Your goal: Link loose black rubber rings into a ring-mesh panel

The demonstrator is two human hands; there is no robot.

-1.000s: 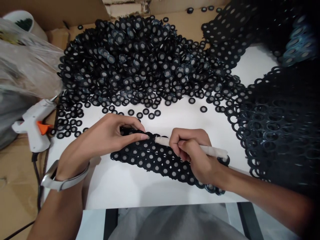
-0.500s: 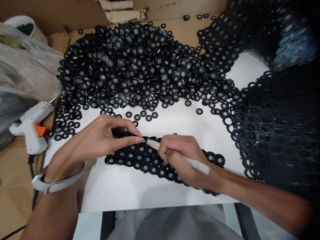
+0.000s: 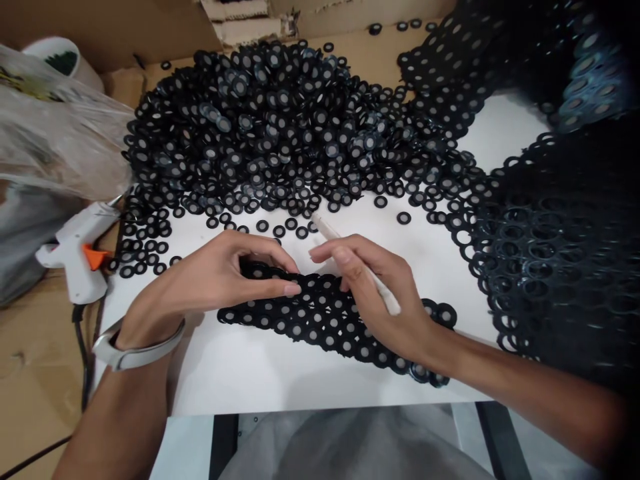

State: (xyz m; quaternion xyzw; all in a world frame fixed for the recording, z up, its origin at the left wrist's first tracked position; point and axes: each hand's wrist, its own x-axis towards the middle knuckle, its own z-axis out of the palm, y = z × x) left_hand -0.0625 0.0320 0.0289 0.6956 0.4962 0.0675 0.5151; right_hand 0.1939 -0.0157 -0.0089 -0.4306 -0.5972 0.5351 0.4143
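Observation:
A strip of joined black rings with pale grey centres lies aslant on the white board. At its upper left edge, my left hand pinches the strip between thumb and fingers; part of the edge is hidden by that hand. My right hand grips a slim white pen-like stick, tip up and to the left, just above the strip. Its lower fingers are close to the rings, and I cannot tell whether they touch. Several loose black rings lie beyond both hands.
A big heap of black rings fills the back of the board. A white glue gun with an orange trigger lies at left, near a plastic bag and a white pot. Linked black ring sheets are piled at right.
The stick's tip has lifted from the strip's edge by my left fingertips and now points up and away. My right hand has turned and its fingers have loosened. My left hand keeps its pinch.

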